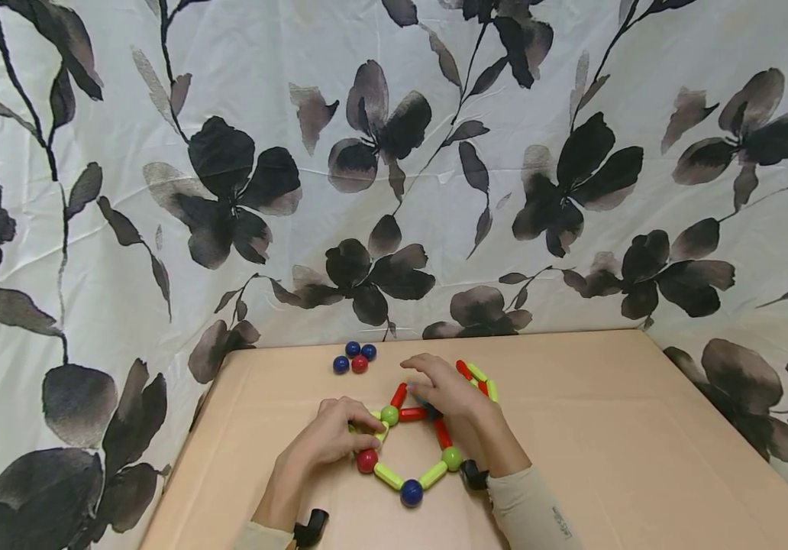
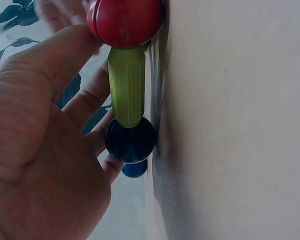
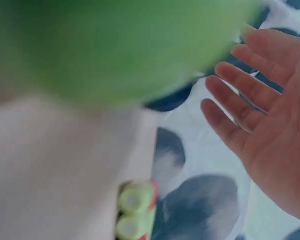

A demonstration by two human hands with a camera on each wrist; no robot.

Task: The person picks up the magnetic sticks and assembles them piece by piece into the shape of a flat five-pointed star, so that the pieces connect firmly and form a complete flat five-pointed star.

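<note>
A frame of coloured balls and rods lies on the tabletop in the head view. My left hand (image 1: 335, 431) holds it at its left side, thumb against the red ball (image 1: 367, 461) and forefinger over a yellow-green rod. In the left wrist view that red ball (image 2: 125, 22) joins a yellow-green rod (image 2: 126, 87) and a dark blue ball (image 2: 130, 140). My right hand (image 1: 452, 391) hovers over the frame's far right corner, partly hiding a dark ball there. Its fingers (image 3: 250, 90) look spread and fairly straight in the right wrist view. Near its wrist sits a green ball (image 1: 452, 458).
Three blue balls (image 1: 353, 349) and a red ball (image 1: 360, 364) stand grouped near the table's back edge. Several red and yellow-green rods (image 1: 478, 373) lie beyond my right hand. A floral cloth (image 1: 325, 229) hangs behind the tan tabletop (image 1: 641, 428).
</note>
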